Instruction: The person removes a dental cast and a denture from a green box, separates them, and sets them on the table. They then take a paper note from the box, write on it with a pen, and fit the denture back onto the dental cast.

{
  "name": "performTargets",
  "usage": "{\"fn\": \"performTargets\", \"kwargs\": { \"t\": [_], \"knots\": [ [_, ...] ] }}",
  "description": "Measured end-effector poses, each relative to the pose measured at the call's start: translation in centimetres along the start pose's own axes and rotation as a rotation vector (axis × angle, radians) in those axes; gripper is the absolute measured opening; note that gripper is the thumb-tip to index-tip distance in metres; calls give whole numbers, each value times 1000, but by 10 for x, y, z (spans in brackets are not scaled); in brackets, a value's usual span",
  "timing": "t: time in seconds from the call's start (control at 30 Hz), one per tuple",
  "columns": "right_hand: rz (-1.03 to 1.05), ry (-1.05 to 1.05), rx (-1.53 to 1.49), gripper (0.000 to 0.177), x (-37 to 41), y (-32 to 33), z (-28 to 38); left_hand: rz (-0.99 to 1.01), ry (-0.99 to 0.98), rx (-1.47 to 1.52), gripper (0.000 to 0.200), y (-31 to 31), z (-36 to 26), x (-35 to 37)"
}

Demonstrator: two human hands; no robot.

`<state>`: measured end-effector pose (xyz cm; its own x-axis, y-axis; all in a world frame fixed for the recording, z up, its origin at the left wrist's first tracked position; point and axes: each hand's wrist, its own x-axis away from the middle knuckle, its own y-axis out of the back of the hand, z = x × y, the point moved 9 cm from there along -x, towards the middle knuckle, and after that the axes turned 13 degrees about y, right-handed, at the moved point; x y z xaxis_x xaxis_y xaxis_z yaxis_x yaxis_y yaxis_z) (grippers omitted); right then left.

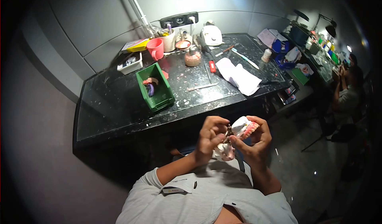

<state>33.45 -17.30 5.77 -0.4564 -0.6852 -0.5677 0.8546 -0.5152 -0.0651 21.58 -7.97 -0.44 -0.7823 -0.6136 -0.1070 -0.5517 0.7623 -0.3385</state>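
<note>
Between my hands, in front of my chest, is a dental articulator [228,134] with its two plaster casts spread apart. Pink wax and a row of teeth [250,131] line the edge of the upper right cast [240,124]. The lower cast [223,152] hangs beneath, with pink along its side. My left hand [209,138] is closed on the metal hinge part, fingers bent. With thumb and fingers, my right hand [256,142] grips the cast that carries the teeth. Part of the metal frame is hidden behind my fingers.
On the black bench [115,108] stand a green bin [164,100] with dental pieces, a pink mug [156,48], a round pinkish jar [192,58], a white cloth [240,76], a toothbrush [246,59] and a metal tool [202,87]. Another person [348,88] sits at the far right.
</note>
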Motion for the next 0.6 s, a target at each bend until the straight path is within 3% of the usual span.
{"fn": "performTargets", "kwargs": {
  "t": [0.07,0.1,0.13,0.2,0.37,0.43,0.53,0.6],
  "knots": [
    [-23,173,106,67,0,-4,17,-78,-28,238,60,6,6,0],
    [-20,291,173,68,0,-6,24,-3,1,241,62,1,9,-5],
    [-11,391,259,69,-1,-9,30,148,294,396,74,-14,32,1],
    [30,546,450,69,0,-17,38,319,553,721,81,-35,47,10],
    [51,505,477,70,11,-26,23,365,549,823,74,-32,48,4],
    [2,328,298,72,12,-20,4,186,468,717,72,-20,43,0],
    [8,332,387,72,12,-21,2,68,452,741,70,-8,49,-1],
    [10,335,393,71,12,-23,1,93,436,779,68,-9,48,-2]
  ]
}}
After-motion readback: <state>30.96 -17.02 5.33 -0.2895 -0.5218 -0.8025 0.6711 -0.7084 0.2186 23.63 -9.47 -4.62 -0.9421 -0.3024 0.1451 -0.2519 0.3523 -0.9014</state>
